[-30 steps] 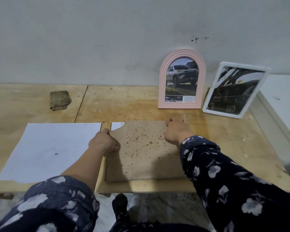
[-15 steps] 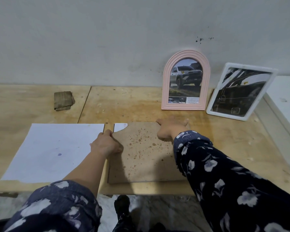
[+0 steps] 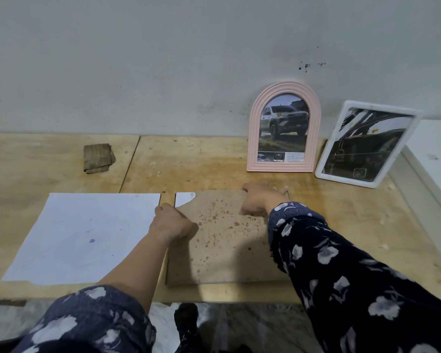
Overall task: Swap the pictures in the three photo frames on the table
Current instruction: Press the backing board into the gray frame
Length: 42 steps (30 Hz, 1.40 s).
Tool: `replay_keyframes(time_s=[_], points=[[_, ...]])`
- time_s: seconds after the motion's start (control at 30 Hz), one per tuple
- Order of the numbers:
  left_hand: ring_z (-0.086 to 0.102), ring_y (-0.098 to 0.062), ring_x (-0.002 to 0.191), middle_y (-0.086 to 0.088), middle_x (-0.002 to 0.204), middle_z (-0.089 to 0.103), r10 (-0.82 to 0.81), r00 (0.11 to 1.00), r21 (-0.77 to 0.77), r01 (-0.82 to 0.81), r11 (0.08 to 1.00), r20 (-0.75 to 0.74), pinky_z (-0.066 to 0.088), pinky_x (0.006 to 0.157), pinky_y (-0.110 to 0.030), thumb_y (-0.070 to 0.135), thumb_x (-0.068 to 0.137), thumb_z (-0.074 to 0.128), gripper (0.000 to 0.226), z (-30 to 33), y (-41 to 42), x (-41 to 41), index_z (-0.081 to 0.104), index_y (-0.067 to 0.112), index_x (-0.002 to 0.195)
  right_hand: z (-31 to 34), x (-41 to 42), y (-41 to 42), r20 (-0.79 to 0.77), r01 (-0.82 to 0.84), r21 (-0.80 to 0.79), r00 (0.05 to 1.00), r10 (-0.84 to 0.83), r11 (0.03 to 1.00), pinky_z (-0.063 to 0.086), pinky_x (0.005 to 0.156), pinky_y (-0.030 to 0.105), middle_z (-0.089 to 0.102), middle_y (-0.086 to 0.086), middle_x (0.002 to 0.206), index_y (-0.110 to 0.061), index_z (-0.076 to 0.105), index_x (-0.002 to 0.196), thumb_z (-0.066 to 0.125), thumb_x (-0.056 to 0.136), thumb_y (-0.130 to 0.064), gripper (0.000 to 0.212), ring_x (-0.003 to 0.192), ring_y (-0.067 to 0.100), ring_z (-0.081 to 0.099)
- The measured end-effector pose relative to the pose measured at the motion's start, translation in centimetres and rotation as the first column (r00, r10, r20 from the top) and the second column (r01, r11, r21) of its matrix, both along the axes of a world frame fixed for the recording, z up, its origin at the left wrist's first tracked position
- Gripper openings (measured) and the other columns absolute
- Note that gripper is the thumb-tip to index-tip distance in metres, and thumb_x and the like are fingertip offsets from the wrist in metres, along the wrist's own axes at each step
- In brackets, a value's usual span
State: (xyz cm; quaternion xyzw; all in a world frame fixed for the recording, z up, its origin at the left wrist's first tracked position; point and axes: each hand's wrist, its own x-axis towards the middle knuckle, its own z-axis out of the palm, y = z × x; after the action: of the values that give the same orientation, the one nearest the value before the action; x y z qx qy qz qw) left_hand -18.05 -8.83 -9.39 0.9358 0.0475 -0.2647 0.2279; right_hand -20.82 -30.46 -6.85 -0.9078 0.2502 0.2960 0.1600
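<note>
one wooden table [image 3: 214, 159] held one white sheet [image 3: 87, 233], one brown backing board [image 3: 222, 240] lying flat, two standing frames, pink [image 3: 255, 149] and white [image 3: 341, 177], one folded cloth [image 3: 98, 157]. two hands: left hand [image 3: 172, 224] curled on the board's left edge, right hand [image 3: 259, 200] pressed flat near its top.

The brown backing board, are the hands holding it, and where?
Both rest on the backing board: left hand at its left edge, right hand at its far edge.

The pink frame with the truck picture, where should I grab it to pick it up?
Take the pink frame by its two straight side edges, below the arch, coming from the front. It stands upright by the wall, so the back is hard to reach, and the rounded top would likely slip.
</note>
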Motion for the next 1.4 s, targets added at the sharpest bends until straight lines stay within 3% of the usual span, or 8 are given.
replay_keyframes(time_s=[0.1,0.37,0.63,0.73,0.87,1.1,1.27,1.4], points=[[0.026,-0.029,0.133,-0.009,0.135,0.028,0.005,1.000,-0.093,-0.003,0.996,0.027,0.035,0.107,-0.042,0.027,0.075,0.070,0.078,-0.4,-0.4,-0.5,0.030,0.015,0.140,-0.6,0.1,-0.1,0.035,0.035,0.009,0.999,-0.035,0.999,-0.002,0.110,0.067,0.019,0.015,0.154,-0.040,0.043,0.136,0.079,0.072,-0.030,0.074,0.142,0.046,0.018],[0.025,-0.026,0.135,-0.005,0.140,0.036,-0.338,0.925,0.188,0.306,0.933,0.174,0.029,0.107,-0.040,0.062,0.078,0.063,0.076,0.2,-1.9,0.4,0.041,0.024,0.140,-1.4,0.8,0.0,0.045,0.060,0.006,0.997,-0.061,0.998,0.007,0.108,0.068,0.018,0.011,0.157,-0.031,0.047,0.137,0.083,0.071,-0.026,0.076,0.142,0.046,0.016],[0.034,-0.028,0.133,-0.008,0.142,0.041,-0.277,0.960,0.249,0.257,0.934,0.047,0.037,0.104,-0.042,0.063,0.067,0.075,0.093,0.1,-4.0,2.4,0.042,0.012,0.137,-2.4,-0.8,-1.6,0.159,0.017,0.078,0.987,-0.029,0.997,0.022,0.115,0.052,0.017,0.007,0.157,-0.038,0.035,0.144,0.069,0.082,-0.026,0.072,0.143,0.038,0.018],[0.034,-0.029,0.133,-0.008,0.141,0.042,-0.286,0.957,0.271,0.263,0.926,0.049,0.037,0.105,-0.043,0.063,0.067,0.076,0.092,-0.1,-4.0,2.5,0.042,0.013,0.137,-2.2,-2.6,-2.8,0.224,0.057,0.029,0.973,-0.062,0.998,0.024,0.115,0.047,0.027,0.003,0.152,-0.029,0.037,0.145,0.051,0.082,-0.005,0.069,0.136,0.028,0.033],[0.036,-0.028,0.133,-0.007,0.139,0.044,-0.278,0.960,0.234,0.261,0.936,0.040,0.038,0.105,-0.045,0.062,0.065,0.077,0.092,-0.1,-3.9,2.6,0.042,0.017,0.137,-2.6,-4.4,-3.9,0.311,0.035,-0.099,0.950,-0.002,0.994,0.024,0.113,0.047,0.038,0.002,0.140,-0.015,0.048,0.137,0.047,0.082,-0.004,0.056,0.128,0.026,0.038],[0.052,-0.028,0.118,-0.005,0.131,0.053,-0.294,0.954,0.209,0.276,0.938,0.059,0.046,0.096,-0.043,0.063,0.065,0.077,0.088,0.2,-3.4,2.5,0.042,0.021,0.134,-2.8,-4.3,-3.7,0.217,0.017,-0.160,0.976,0.019,0.987,-0.003,0.117,0.057,0.023,0.001,0.153,-0.023,0.026,0.148,0.045,0.083,-0.006,0.070,0.140,0.031,0.019],[0.054,-0.027,0.117,0.000,0.124,0.059,-0.306,0.946,0.258,0.272,0.927,0.103,0.031,0.102,-0.044,0.065,0.069,0.072,0.078,0.8,-3.4,2.0,0.042,0.026,0.130,-2.0,-3.6,-4.0,0.284,0.161,0.004,0.946,-0.156,0.987,0.021,0.110,0.048,0.027,0.004,0.141,-0.029,0.040,0.136,0.045,0.075,0.005,0.069,0.133,0.028,0.021],[0.052,-0.026,0.119,0.000,0.125,0.059,-0.293,0.950,0.224,0.264,0.938,0.105,0.029,0.101,-0.043,0.063,0.071,0.072,0.077,1.4,-3.3,1.7,0.041,0.025,0.130,-1.7,-4.7,-4.3,0.329,0.221,0.058,0.916,-0.228,0.974,0.025,0.110,0.045,0.021,0.004,0.148,-0.029,0.034,0.144,0.041,0.076,0.011,0.079,0.137,0.027,0.019]])
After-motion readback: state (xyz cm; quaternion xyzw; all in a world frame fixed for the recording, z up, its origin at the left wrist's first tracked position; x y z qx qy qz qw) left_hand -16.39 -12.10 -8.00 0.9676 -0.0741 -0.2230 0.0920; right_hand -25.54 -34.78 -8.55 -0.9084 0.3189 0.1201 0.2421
